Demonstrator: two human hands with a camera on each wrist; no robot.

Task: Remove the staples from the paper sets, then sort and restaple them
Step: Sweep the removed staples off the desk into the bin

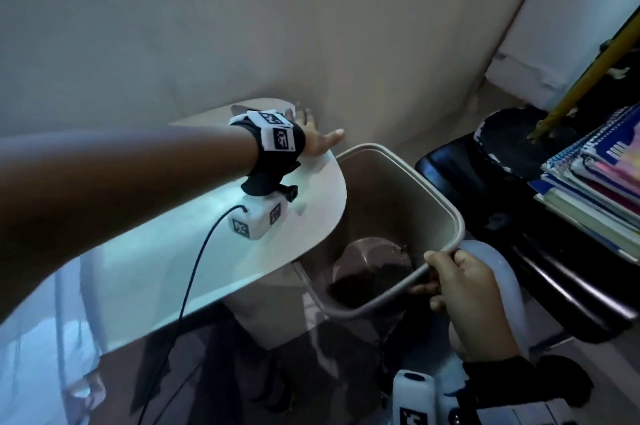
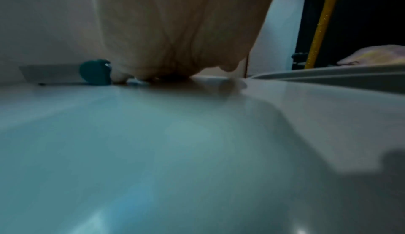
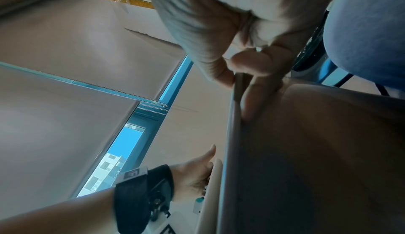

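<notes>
Right hand [image 1: 464,289], nearest the head camera, grips the rim of a beige waste bin [image 1: 446,203]: the thumb lies over the top of the rim and the fingers curl down the wall on the other side, a hold the right wrist view confirms. It holds the bin up at the rounded end of the white table [image 1: 311,210], with the rim just beside the table edge.

Left hand [image 1: 320,140] reaches out flat over the far end of the table near the wall, fingers extended and palm down on the surface; it holds nothing that can be seen. In the left wrist view the palm presses on the tabletop, with a small teal object [image 2: 95,72] just beside it, perhaps a staple remover, though the blur leaves that unsure. A pale flat edge behind the teal object could be paper, but that too is uncertain.

No paper sets show clearly in any view, and no stapler is visible, so where the papers lie cannot be told. Loose staples are too small to make out.

As a judgement, the pose suggests the left hand is about to sweep pulled staples or scraps off the table into the bin, which would place this in or after the removal stage. Whether sorting and restapling are done or pending cannot be read from these views.

Dark debris sits at the bottom of the bin; a stack of notebooks [image 1: 602,175] lies well apart on the right.
</notes>
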